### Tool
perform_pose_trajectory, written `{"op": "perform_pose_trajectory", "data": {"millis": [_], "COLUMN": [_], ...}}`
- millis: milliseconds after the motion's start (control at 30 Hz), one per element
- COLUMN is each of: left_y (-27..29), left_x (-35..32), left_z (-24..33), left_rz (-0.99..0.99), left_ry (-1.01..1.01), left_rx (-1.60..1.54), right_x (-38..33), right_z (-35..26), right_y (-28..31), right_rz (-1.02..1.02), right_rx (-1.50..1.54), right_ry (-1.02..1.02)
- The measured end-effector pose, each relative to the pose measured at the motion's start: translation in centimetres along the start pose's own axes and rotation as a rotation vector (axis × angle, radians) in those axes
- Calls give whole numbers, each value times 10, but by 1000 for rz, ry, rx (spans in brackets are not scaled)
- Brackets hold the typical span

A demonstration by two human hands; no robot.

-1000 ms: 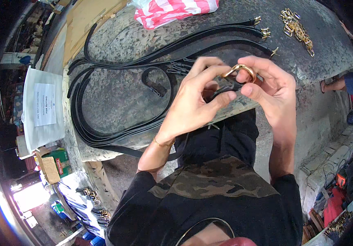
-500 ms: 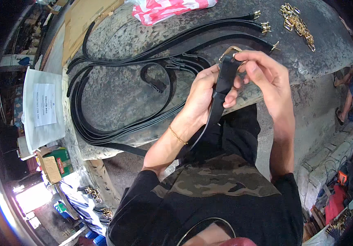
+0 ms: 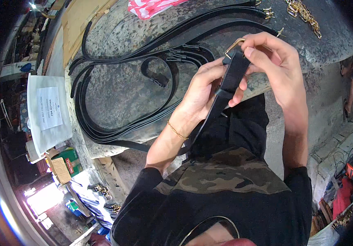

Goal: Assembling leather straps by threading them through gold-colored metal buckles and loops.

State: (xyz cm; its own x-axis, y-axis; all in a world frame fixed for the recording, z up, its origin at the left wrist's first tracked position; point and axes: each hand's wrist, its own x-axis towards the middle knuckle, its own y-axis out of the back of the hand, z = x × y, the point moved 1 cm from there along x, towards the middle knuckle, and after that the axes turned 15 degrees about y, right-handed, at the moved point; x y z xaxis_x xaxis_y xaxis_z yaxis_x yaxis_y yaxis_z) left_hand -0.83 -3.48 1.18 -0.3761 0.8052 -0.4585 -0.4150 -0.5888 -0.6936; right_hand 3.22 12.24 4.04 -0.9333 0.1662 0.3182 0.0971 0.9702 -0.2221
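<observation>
A black leather belt [image 3: 232, 78] is held up in front of me, its gold buckle [image 3: 233, 47] at the upper end. Around the belt below the buckle, my left hand [image 3: 207, 84] is closed, fingers wrapped behind the strap. My right hand [image 3: 281, 67] pinches the buckle end between thumb and forefinger. The rest of the strap drops past my left wrist. Several more black belts [image 3: 82, 123] lie looped on the worktable beyond my left arm, some with gold buckles [image 3: 269, 13] at their far ends.
The worktable [image 3: 119, 94] has a dark, stained top. A heap of gold buckles [image 3: 303, 16] lies at its far right; a red-and-white plastic bag [image 3: 152, 7] and cardboard [image 3: 80, 24] sit at the far side. A white bag with a paper label [image 3: 49, 108] hangs off the left edge.
The view has shifted slightly, so the table things sit higher. The belt's buckle end has tilted a little to the right between my hands, and both hands keep their hold.
</observation>
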Motion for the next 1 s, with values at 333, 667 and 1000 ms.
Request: {"op": "perform_pose_trajectory", "data": {"millis": [333,667,1000], "left_y": [3,4,-2], "left_x": [-2,8,2], "left_z": [0,-2,9], "left_rz": [-30,23,317], "left_ry": [-53,-311,-787], "left_rx": [251,227,857], "right_x": [-2,-13,-12], "right_z": [1,-15,6], "right_y": [-6,-17,-7], "right_rz": [53,64,62], "right_rx": [-225,-705,-667], "right_ry": [122,405,704]}}
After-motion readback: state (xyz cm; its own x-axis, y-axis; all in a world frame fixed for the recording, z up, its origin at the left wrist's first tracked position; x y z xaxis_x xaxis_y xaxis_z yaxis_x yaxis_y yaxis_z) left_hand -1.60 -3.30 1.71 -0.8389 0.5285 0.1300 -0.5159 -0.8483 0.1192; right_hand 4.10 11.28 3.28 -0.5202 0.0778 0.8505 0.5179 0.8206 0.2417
